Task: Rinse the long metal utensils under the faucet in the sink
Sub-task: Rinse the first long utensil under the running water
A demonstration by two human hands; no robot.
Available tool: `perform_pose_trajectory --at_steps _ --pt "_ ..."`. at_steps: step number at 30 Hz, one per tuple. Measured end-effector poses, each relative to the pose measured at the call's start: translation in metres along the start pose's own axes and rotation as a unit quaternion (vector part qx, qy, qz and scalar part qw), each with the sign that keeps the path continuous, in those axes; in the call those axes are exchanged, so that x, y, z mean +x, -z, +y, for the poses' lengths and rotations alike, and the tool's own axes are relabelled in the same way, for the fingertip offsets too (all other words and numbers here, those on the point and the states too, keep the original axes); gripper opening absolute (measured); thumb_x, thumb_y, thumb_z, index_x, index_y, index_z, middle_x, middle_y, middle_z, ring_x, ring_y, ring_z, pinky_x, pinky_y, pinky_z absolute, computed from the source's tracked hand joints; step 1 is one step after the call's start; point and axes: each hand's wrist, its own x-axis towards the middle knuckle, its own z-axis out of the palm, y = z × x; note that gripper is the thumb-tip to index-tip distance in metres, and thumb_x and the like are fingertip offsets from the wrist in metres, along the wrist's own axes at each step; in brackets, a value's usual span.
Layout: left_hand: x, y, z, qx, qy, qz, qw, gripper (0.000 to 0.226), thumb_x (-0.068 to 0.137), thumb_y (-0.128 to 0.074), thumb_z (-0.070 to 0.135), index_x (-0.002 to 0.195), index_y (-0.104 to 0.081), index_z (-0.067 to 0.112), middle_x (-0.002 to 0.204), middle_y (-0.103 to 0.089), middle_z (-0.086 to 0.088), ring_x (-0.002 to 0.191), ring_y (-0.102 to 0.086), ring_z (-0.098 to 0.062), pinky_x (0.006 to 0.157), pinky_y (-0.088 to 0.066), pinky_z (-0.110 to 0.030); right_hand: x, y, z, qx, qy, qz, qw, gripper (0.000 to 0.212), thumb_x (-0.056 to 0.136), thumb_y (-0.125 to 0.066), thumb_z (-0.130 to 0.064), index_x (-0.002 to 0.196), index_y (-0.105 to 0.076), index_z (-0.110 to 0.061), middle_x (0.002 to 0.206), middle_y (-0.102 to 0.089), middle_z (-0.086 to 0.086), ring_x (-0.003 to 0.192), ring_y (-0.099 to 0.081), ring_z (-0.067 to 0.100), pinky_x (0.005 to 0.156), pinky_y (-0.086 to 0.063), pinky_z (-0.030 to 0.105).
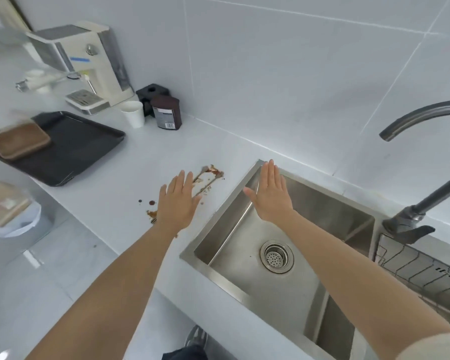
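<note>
Two long metal utensils (205, 179) smeared with brown sauce lie on the white counter, just left of the steel sink (216, 216). My left hand (178, 201) hovers flat and open above the counter, covering the near ends of the utensils. Over the sink's far left corner my right hand (270, 194) is held out flat, fingers straight, holding nothing. The grey faucet (413, 118) arches in from the right; no water runs. The sink basin shows a round drain strainer (277, 257) and nothing else.
Brown sauce drops (151, 207) stain the counter. A black tray (70, 149) with a brown dish sits at the left, with a water dispenser (89, 66), paper cup (133, 114) and dark jar (166, 113) behind. A wire rack (421, 271) fills the right basin.
</note>
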Motion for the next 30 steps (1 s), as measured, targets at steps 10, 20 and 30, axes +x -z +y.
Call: perform_pose_trajectory --at_steps 10,20,30 --pt "0.05 -0.031 -0.054 0.032 -0.026 -0.111 0.993 0.039 0.098 -0.034 0.029 0.13 -0.036 0.008 0.13 -0.047 -0.01 0.116 -0.046 -0.027 0.096 -0.039 -0.036 0.073 -0.039 -0.063 -0.025 0.046 -0.065 0.997 0.071 0.099 -0.027 -0.04 0.148 0.01 -0.002 0.158 0.011 0.011 0.146 0.009 0.023 0.121 -0.001 0.036" --pt "0.09 -0.066 -0.062 0.004 -0.098 -0.186 0.978 0.028 0.097 -0.034 0.021 0.117 -0.048 0.006 0.118 -0.056 -0.012 0.108 -0.051 -0.028 0.09 -0.042 -0.037 0.148 -0.072 -0.087 -0.143 0.139 -0.094 0.975 0.047 0.088 -0.037 0.007 0.133 -0.039 -0.009 0.126 -0.047 0.01 0.114 -0.046 0.027 0.078 -0.045 0.034" --pt "0.114 -0.074 -0.065 0.023 -0.147 -0.198 0.969 0.027 0.095 -0.037 0.019 0.103 -0.058 0.004 0.103 -0.065 -0.012 0.095 -0.061 -0.027 0.073 -0.045 -0.032 0.184 -0.086 -0.102 -0.236 0.233 -0.13 0.934 0.038 0.088 -0.04 0.007 0.124 -0.046 -0.006 0.117 -0.051 0.012 0.108 -0.048 0.027 0.069 -0.038 0.033"
